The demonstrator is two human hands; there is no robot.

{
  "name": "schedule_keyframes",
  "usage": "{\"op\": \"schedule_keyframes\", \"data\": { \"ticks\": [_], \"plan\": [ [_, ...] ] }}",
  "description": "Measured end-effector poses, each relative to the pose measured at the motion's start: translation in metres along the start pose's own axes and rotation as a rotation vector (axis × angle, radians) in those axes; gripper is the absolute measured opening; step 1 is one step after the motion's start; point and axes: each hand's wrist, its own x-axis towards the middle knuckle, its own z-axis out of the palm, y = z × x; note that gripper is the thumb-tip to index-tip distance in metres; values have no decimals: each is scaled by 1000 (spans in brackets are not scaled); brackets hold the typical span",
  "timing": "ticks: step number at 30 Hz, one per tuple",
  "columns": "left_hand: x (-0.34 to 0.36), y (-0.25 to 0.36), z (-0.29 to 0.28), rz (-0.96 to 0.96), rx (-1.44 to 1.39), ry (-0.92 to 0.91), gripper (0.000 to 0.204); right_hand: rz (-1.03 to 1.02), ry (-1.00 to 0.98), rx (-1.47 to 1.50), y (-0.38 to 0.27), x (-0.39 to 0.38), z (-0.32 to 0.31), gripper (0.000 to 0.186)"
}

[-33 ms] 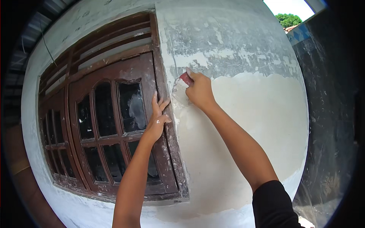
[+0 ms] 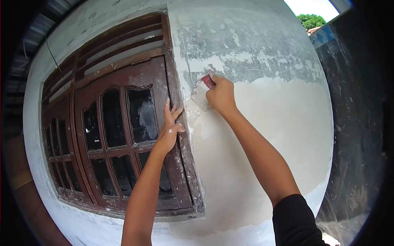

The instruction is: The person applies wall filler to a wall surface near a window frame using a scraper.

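Right of the upper middle of the frame, the right hand [image 2: 221, 95] is closed around the red handle [image 2: 208, 81] of a scraper [image 2: 200, 96], its thumb extended up along the handle's top end and its fingers curled in. The left hand [image 2: 168, 133], near the middle, grasps nothing; it is open, fingers spread and pointing up, resting on the right edge of the brown window [image 2: 158, 76] and its frame [image 2: 173, 82]. The scraper sits against the wall [image 2: 242, 41] just right of that frame, its long axis slanting from the handle at upper right to the broad, pale-smeared blade at lower left. Its wide edge faces down and left; whether all of that edge meets the wall is hard to tell from this angle. The frame's upright bounds the work side on the left, with only a narrow strip between it and the blade. Below and right, a smooth cream coat [image 2: 271, 131] spreads broadly toward the wall's right edge, beyond which stands a dark wall [image 2: 353, 123]. Above the coat's ragged top border lies a patchy grey band.
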Motion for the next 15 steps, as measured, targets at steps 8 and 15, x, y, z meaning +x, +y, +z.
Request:
{"op": "schedule_keyframes", "data": {
  "ticks": [8, 15],
  "plan": [
    [-4, -6, -2, -5, -12, 3, 94, -33, 2, 155, -12, -30, -11, 59],
    [-6, 0, 1, -41, -12, -7, 93, 137, 178, 30, 15, -30, -44, 56]
  ]
}}
